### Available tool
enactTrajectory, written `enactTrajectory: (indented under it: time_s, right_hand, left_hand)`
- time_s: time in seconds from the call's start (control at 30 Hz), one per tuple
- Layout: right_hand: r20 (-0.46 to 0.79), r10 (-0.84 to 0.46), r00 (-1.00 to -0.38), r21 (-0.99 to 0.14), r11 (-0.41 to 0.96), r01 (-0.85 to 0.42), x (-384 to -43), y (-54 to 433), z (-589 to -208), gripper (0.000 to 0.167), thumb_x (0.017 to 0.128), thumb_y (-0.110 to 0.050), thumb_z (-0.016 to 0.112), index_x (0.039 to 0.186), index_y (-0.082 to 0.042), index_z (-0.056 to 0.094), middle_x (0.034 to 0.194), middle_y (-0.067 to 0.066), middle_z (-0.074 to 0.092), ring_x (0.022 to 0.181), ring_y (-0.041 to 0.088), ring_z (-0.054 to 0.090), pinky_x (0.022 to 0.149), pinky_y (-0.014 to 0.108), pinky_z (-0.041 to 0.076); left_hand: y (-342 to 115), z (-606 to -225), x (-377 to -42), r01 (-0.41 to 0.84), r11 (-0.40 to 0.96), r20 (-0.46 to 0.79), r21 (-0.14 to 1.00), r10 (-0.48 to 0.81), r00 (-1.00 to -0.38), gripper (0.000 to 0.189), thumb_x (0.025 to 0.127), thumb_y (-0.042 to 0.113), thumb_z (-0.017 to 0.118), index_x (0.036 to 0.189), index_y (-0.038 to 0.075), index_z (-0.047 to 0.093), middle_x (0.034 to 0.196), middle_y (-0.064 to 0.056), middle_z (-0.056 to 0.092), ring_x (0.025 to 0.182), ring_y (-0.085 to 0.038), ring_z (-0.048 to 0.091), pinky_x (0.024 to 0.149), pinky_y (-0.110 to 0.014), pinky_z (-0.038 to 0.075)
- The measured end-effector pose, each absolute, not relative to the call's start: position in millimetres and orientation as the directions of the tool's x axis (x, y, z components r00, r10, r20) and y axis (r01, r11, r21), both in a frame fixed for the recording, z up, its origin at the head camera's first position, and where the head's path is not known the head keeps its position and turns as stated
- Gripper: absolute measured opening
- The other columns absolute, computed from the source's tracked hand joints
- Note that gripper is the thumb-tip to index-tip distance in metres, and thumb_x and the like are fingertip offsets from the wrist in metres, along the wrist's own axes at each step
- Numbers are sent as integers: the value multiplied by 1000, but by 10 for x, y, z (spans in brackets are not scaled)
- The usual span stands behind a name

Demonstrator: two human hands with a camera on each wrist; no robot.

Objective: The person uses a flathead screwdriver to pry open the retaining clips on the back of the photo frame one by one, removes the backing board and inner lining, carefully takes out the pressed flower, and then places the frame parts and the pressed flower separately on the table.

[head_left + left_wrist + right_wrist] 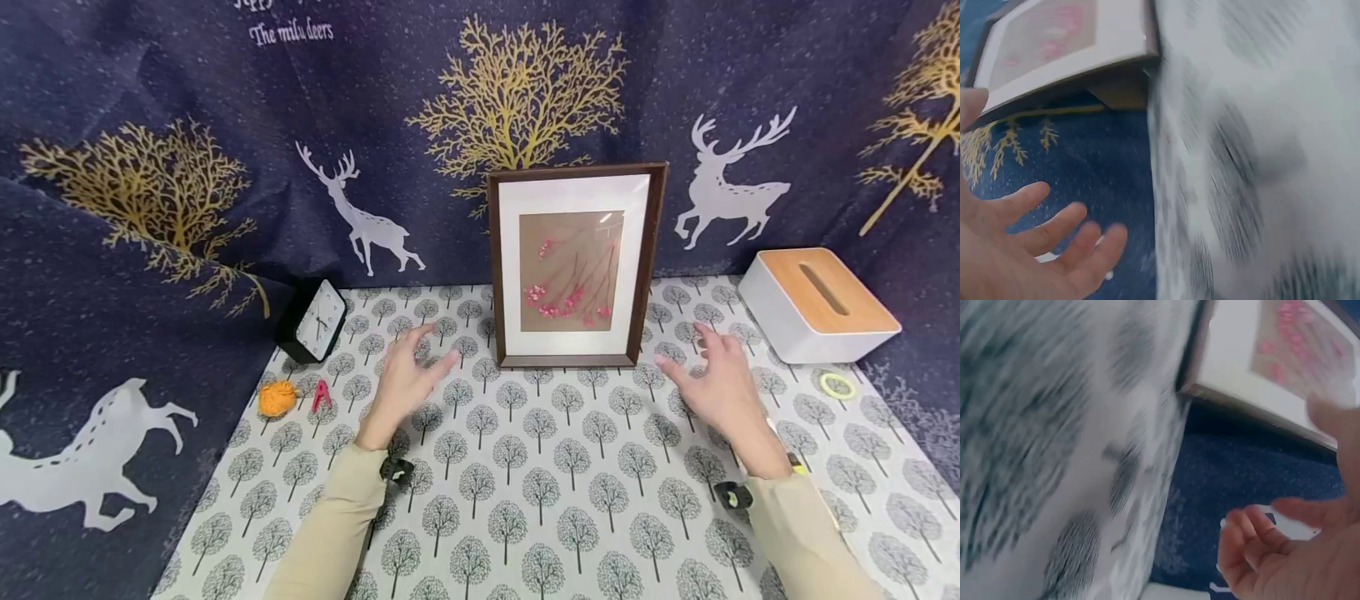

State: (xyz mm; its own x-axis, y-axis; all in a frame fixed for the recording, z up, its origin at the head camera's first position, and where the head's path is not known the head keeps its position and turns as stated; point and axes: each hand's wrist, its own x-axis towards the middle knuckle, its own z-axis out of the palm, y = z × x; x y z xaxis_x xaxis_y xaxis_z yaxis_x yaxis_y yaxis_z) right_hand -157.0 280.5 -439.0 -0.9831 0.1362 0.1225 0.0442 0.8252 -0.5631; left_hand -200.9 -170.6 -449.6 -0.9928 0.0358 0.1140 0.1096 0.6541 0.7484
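A dark wooden picture frame (572,350) with a white mat and a pink-blossom print stands upright at the back of the table, between my two hands. My left hand (411,377), empty, hovers to the left of the frame, fingers spread and loosely bent. On the other side my right hand (712,379) is apart from the frame too, thumb out and fingers relaxed, holding nothing. Both wrist views show the frame's lower edge (1085,76) beyond the fingers. In the right wrist view the frame (1229,356) sits past the thumb.
At the left stand a black clock (313,323), an orange yarn ball (277,399) and a red clip (322,395). A white tissue box (795,317) with a wooden lid and a pale green ring (837,385) are at the right. A dark blue cloth (450,125) hangs behind.
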Motion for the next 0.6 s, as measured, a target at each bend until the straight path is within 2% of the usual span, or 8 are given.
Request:
enactTrajectory:
  time_s: [0.07,0.13,0.23,0.3,0.37,0.47,0.53,0.6]
  right_hand:
    - [136,171,-976,-624,780,50,-1577,2801,-4339,81,107,-51,66,163,3,42,138,35,58,117,44,62,93,56,57]
    - [157,206,-966,-677,734,47,-1582,2788,-4274,67,108,-44,67,154,3,54,124,25,67,102,21,65,84,32,54]
    - [176,247,-953,-723,689,46,-1606,2773,-4189,54,108,-39,68,146,-1,64,112,13,72,87,-4,58,72,12,46]
    - [185,258,-948,-746,665,35,-1635,2756,-4136,49,108,-37,68,141,-1,68,103,2,73,80,-12,55,68,8,46]
    - [194,260,-946,-770,638,18,-1678,2736,-4089,45,109,-35,67,138,-1,70,93,-12,70,75,-13,57,65,7,48]
    - [183,247,-952,-816,577,-7,-1758,2698,-4027,41,109,-31,66,134,1,71,82,-32,63,71,-12,61,61,9,51]
    - [174,237,-956,-837,546,-17,-1822,2670,-3995,40,110,-29,66,133,2,71,78,-38,60,70,-11,64,59,10,52]
    - [171,229,-958,-842,539,-21,-1893,2642,-3969,40,109,-29,66,133,2,71,75,-40,60,68,-11,64,58,11,52]
  left_hand:
    - [-1680,-4466,-2041,78,481,73,873,30,-997,63,103,34,76,157,11,54,157,-19,60,140,-39,59,117,-56,60]
    - [-1649,-4430,-2082,32,301,29,953,16,-999,54,105,24,74,154,9,57,150,-19,64,131,-33,65,110,-48,65]
    - [-1591,-4376,-2158,-29,121,-29,992,-3,-1000,47,106,16,71,150,5,60,141,-21,69,111,-21,73,101,-42,70]
    - [-1541,-4319,-2195,-51,71,-51,996,-14,-999,42,106,15,71,146,3,63,133,-21,73,98,-14,75,94,-36,72]
    - [-1483,-4262,-2232,-60,50,-60,997,-9,-998,39,106,14,72,142,1,66,123,-16,78,90,-10,75,90,-32,72]
    - [-1388,-4185,-2290,-80,12,-80,997,16,-997,35,105,14,72,138,0,69,107,-4,80,87,-10,75,93,-35,72]
    - [-1326,-4148,-2343,-96,-21,-95,995,41,-995,34,106,13,71,137,-1,68,99,3,79,88,-10,76,94,-36,72]
    - [-1269,-4133,-2416,-111,-59,-107,992,63,-992,34,107,13,70,138,-2,67,97,4,78,86,-10,75,91,-33,73]
